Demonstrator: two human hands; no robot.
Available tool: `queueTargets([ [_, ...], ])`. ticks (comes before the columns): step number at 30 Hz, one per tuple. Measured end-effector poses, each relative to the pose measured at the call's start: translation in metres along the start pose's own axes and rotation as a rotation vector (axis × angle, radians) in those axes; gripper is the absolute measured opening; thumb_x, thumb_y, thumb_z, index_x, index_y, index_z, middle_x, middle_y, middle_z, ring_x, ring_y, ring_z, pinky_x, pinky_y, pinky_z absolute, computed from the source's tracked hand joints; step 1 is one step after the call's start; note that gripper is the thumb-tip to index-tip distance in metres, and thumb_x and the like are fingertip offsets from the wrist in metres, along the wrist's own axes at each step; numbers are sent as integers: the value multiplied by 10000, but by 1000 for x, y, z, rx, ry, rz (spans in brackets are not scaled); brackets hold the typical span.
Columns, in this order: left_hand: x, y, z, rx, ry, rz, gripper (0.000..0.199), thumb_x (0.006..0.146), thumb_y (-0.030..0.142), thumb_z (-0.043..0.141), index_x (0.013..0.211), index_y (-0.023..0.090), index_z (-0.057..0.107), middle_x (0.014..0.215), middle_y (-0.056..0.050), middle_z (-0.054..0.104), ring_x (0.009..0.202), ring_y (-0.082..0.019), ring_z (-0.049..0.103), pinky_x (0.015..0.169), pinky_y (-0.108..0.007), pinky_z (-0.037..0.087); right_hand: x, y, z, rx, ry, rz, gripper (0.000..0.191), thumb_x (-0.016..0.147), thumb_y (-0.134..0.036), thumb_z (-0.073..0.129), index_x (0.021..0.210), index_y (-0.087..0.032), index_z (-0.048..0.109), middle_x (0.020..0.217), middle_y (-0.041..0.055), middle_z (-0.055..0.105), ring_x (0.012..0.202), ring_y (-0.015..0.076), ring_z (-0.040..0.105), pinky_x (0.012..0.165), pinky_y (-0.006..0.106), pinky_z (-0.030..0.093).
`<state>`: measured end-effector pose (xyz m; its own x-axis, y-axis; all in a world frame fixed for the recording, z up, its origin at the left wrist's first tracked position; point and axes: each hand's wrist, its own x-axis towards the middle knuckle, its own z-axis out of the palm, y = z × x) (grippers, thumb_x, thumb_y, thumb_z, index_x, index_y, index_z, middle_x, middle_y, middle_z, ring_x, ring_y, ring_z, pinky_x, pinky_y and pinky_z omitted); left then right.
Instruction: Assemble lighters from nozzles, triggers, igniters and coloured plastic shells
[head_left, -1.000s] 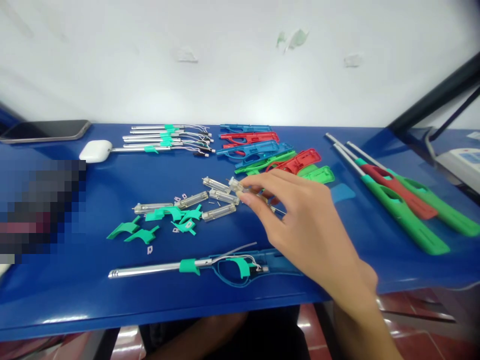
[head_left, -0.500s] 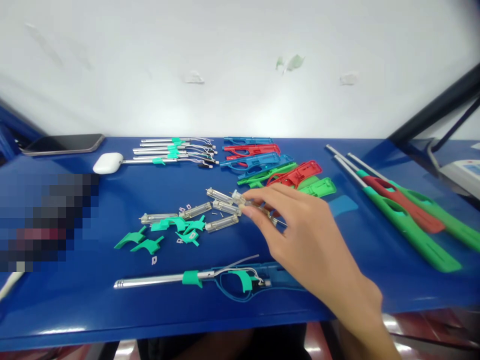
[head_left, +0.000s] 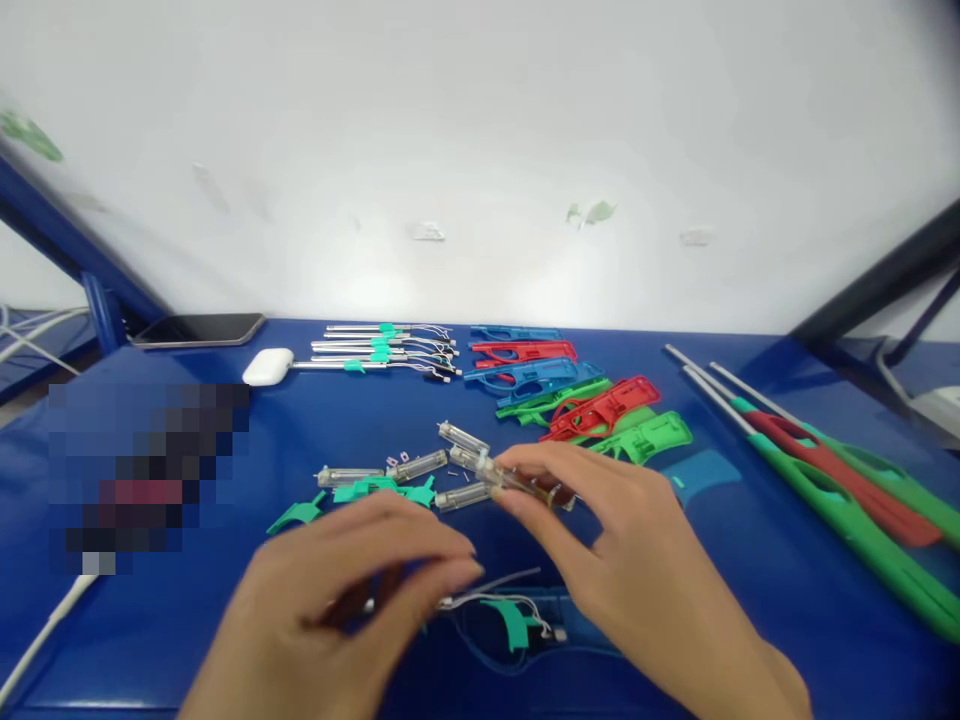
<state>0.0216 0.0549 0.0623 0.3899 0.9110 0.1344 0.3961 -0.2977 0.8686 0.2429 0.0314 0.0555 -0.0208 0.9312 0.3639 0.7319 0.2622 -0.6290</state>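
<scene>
My right hand pinches a clear plastic fuel tank above the middle of the table. My left hand is over the front, thumb and fingertips close together near a thin tube; whether it holds anything is hidden. Beneath and between the hands lies a blue handle half with a metal rod, white wires and a green trigger. Several clear tanks lie beyond, with green triggers on their left, partly covered by my left hand.
Rod assemblies lie at the back, beside a white case and a phone. Coloured handle halves are at back centre, lighters at right. A blurred dark object with a cable is at left.
My left hand has come into view over the front of the table. My right hand still pinches the clear tank. The camera view has shifted, so the table appears lower.
</scene>
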Motion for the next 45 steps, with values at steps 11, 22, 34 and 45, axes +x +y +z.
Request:
queueTargets([
  [11, 27, -7, -11, -191, 133, -220, 330, 855, 550, 805, 839, 220, 804, 517, 30, 582, 448, -105, 506, 433, -183, 361, 4, -1, 2, 83, 54, -294, 186, 1018, -154, 682, 1158, -271, 720, 1004, -22, 732, 827, 110, 730, 756, 192, 567],
  [22, 25, -7, 1, -313, -32, -301, 420, 895, 638, 755, 884, 219, 772, 634, 49, 463, 555, -96, 367, 483, -200, 289, 4, 2, 9, -54, 108, -348, 161, 1030, -177, 633, 1100, -278, 737, 992, -20, 754, 826, 132, 736, 764, 246, 594],
  [34, 22, -6, 10, -492, -22, -350, 425, 902, 626, 765, 853, 204, 735, 629, 56, 442, 541, -82, 287, 473, -203, 232, 4, 3, 6, -123, 155, -397, 202, 1005, -147, 612, 1094, -280, 736, 975, -17, 761, 802, 139, 746, 711, 260, 605],
  [45, 19, -11, 10, -493, -21, -330, 425, 921, 634, 741, 880, 210, 741, 598, 62, 447, 514, -80, 289, 467, -200, 261, 5, 0, 6, -103, 179, -390, 181, 1012, -163, 607, 1062, -273, 742, 961, -11, 767, 781, 125, 761, 692, 231, 614],
])
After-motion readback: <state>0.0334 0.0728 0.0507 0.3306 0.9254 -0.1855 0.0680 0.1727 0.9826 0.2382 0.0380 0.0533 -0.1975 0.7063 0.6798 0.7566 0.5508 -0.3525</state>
